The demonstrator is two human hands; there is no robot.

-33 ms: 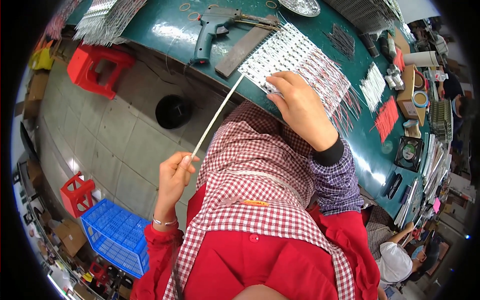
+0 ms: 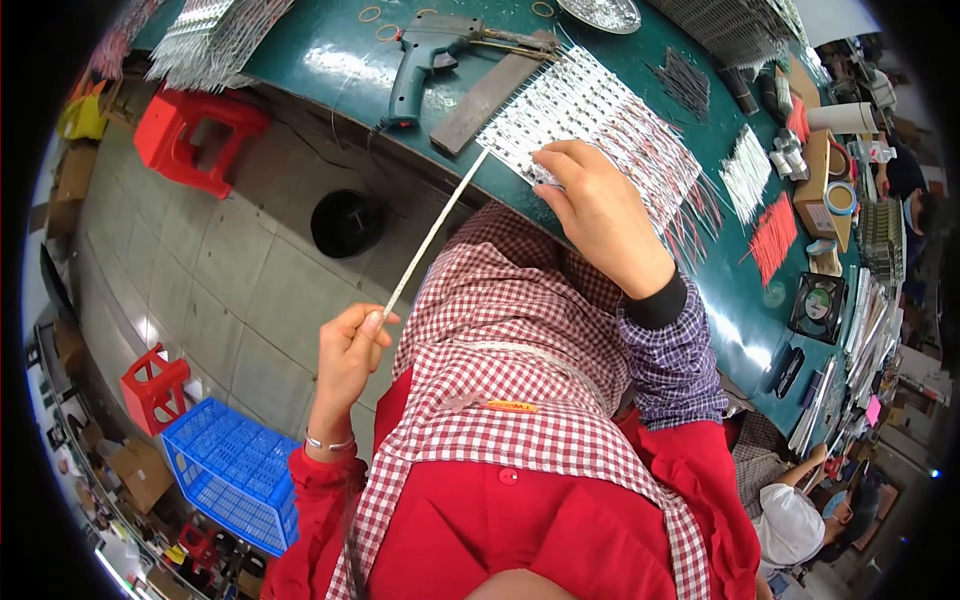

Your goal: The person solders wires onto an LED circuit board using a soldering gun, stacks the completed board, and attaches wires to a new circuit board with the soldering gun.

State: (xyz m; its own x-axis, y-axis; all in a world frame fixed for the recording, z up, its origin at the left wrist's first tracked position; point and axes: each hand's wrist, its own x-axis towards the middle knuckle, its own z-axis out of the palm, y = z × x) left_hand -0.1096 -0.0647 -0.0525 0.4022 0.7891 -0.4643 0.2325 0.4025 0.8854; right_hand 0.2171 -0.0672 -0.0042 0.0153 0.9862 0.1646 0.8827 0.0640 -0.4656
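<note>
On the green worktop [image 2: 330,70], a white panel [image 2: 560,110] carries rows of small dark parts, with red, white and dark wires [image 2: 690,185] trailing on its right side. The left hand [image 2: 352,345] is left of the apron, its grip clamped on the near end of a thin white strip [image 2: 435,233]; the strip slants far and right to the panel's near-left edge. The right hand [image 2: 600,210] is over the panel's near edge, thumb and fingers apart; fingertip contact cannot be determined. A soldering gun [image 2: 408,85] and a dark flat bar [image 2: 480,108] lie left of the panel.
</note>
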